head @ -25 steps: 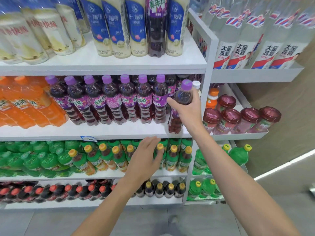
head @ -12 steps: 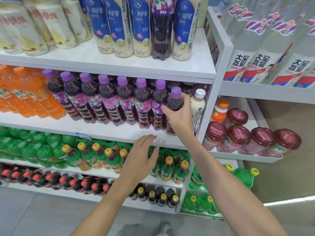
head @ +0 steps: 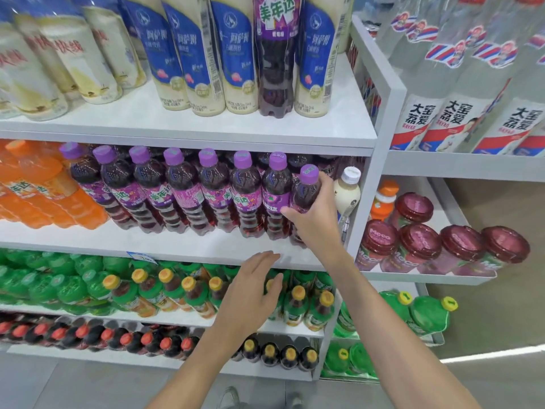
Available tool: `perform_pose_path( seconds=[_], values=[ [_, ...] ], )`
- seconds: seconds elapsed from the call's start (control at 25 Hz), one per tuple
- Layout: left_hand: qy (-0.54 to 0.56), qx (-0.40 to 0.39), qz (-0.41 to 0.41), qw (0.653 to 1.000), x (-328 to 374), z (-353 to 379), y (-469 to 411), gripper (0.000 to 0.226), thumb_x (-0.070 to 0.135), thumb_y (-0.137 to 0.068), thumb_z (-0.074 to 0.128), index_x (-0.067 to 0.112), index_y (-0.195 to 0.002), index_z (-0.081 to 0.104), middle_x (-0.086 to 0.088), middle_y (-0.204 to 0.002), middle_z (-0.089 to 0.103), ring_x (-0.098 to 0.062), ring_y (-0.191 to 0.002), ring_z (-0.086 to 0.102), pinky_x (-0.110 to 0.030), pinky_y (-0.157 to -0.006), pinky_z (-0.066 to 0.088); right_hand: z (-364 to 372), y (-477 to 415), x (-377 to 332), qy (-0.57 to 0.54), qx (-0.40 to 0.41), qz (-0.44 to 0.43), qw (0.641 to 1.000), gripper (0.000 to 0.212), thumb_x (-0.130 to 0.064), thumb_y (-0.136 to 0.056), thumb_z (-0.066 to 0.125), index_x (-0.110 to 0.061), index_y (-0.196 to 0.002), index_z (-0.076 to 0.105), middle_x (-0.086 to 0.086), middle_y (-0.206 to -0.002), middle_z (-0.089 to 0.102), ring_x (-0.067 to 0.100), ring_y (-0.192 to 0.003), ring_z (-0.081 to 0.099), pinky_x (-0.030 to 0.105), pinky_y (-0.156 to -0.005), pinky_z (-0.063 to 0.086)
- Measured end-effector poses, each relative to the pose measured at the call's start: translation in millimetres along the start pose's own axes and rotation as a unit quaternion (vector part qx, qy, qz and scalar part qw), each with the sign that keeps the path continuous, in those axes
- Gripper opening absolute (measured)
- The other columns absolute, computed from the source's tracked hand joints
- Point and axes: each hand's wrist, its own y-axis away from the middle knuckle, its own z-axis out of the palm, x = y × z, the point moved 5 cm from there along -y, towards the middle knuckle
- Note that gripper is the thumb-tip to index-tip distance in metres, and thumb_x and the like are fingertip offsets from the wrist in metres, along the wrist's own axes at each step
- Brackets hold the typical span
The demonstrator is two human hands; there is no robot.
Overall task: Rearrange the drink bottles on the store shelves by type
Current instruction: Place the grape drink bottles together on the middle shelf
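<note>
My right hand (head: 315, 222) grips a purple-capped grape soda bottle (head: 306, 190) that stands at the right end of the row of grape soda bottles (head: 182, 190) on the second shelf (head: 206, 246). Just right of it stands a small cream bottle with a white cap (head: 347, 190). My left hand (head: 253, 293) hovers open below the shelf edge, in front of green-labelled tea bottles with yellow caps (head: 188, 293). One large grape soda bottle (head: 275, 54) stands among blue-and-cream milk tea bottles (head: 233, 54) on the top shelf.
Orange soda bottles (head: 35, 190) fill the second shelf's left. Green bottles (head: 44, 281) and dark bottles with red caps (head: 88, 338) sit lower. The right-hand unit holds clear soda bottles (head: 460, 113), red-lidded Meco cups (head: 418, 246), an orange-capped bottle (head: 383, 199) and green bottles (head: 424, 314).
My right hand has carried the grape soda bottle from in front of the shelf's edge back and left, setting it at the end of the grape row. The left hand has barely moved.
</note>
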Motion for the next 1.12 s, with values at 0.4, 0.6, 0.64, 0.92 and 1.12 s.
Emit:
perform_pose_path(
  seconds=[0.4,0.6,0.64,0.92,1.12],
  values=[
    [-0.003,-0.029,0.044,0.999,-9,-11,-11,0.048,0.034,-0.107,0.052,0.021,-0.153,0.048,0.005,-0.157,0.045,-0.01,-0.147,0.035,-0.016,-0.115,0.025,-18,4,-20,0.254,0.015,0.02,0.967,0.067,-0.021,-0.075,0.091,-0.012,-0.126,0.048,0.008,-0.099,0.07,0.035,-0.093,0.066,0.042,-0.078,0.053],
    [0.005,-0.046,0.066,0.997,-12,-15,-11,0.048,0.032,-0.107,0.052,0.02,-0.154,0.047,0.006,-0.158,0.044,-0.01,-0.147,0.035,-0.01,-0.114,0.019,-18,18,-27,0.239,0.076,-0.041,0.967,0.076,-0.027,-0.083,0.084,-0.019,-0.147,0.043,0.002,-0.136,0.06,0.027,-0.122,0.059,0.044,-0.095,0.053],
    [0.008,-0.049,0.068,0.996,-12,-15,-11,0.049,0.033,-0.107,0.051,0.021,-0.154,0.046,0.006,-0.158,0.043,-0.009,-0.147,0.034,-0.01,-0.114,0.018,-20,15,-30,0.255,0.079,-0.049,0.962,0.077,-0.029,-0.084,0.083,-0.018,-0.149,0.042,0.003,-0.141,0.057,0.026,-0.125,0.056,0.045,-0.097,0.051],
    [0.04,-0.06,0.083,0.994,-13,-11,-10,0.049,0.034,-0.107,0.052,0.022,-0.153,0.046,0.009,-0.155,0.043,-0.007,-0.145,0.035,-0.019,-0.118,0.033,-18,3,-31,0.255,0.071,-0.039,0.964,0.061,-0.019,-0.086,0.081,-0.011,-0.137,0.049,0.01,-0.126,0.06,0.032,-0.117,0.057,0.047,-0.097,0.048],
    [0.036,-0.06,0.086,0.994,-17,-13,-7,0.048,0.036,-0.107,0.051,0.023,-0.153,0.047,0.012,-0.154,0.043,-0.006,-0.145,0.035,-0.013,-0.116,0.031,-14,14,-21,0.229,0.111,-0.043,0.966,0.072,-0.018,-0.091,0.078,-0.01,-0.152,0.041,0.01,-0.14,0.054,0.028,-0.13,0.051,0.034,-0.102,0.039]
  ],
)
